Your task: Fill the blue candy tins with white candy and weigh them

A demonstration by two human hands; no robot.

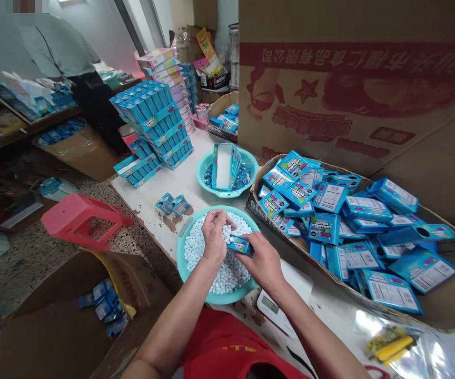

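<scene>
Over a turquoise basin (180,258) full of small white candies (221,276), my left hand (215,237) is cupped with curled fingers around several of those candies. These sit right at the end of a small blue candy box (238,244). My right hand (265,263) grips that box from its right side, between thumb and fingers. Whether the box's end flap is open is hidden by the left hand and the candies. Below my right forearm lies a white digital scale (277,310), partly covered.
A large carton (454,310) of blue candy boxes stands at the right. Behind the basin is another turquoise bowl (201,184) with flat cartons in it. Stacked display boxes (160,123), a red stool (81,218) and an open carton (53,331) lie left. A person (65,58) stands behind.
</scene>
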